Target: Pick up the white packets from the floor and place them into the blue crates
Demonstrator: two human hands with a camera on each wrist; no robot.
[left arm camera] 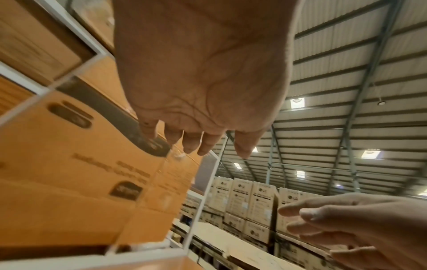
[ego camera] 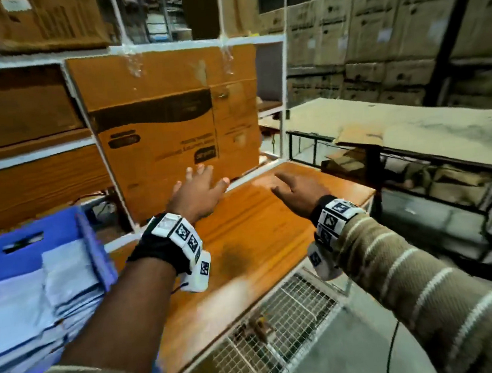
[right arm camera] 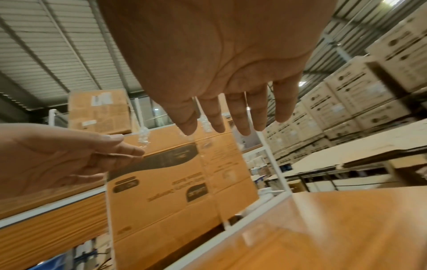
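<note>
A warehouse; both hands, left hand [ego camera: 197, 191] and right hand [ego camera: 294, 190], are spread and empty above a wooden table [ego camera: 252, 231]. Better to turn down to the floor for more packets [ego camera: 39, 296], then lay them flat in the crate [ego camera: 13, 250].

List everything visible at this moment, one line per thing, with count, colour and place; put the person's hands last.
blue crate: one in view, blue, lower left.
white packets: a stack, count unclear, white, inside the blue crate.
printed carton: one, orange-brown with a dark band, upright in the white rack ahead of the hands.
white rack: one, white frame, holds cartons, left and centre.
wooden top: one, orange-brown, under both hands.
wire mesh: one panel, white, below the wooden top.
stacked cartons: many, pale brown, far right.
left hand: fingers spread, empty, near the printed carton.
right hand: fingers straight, empty, over the wooden top.
</note>
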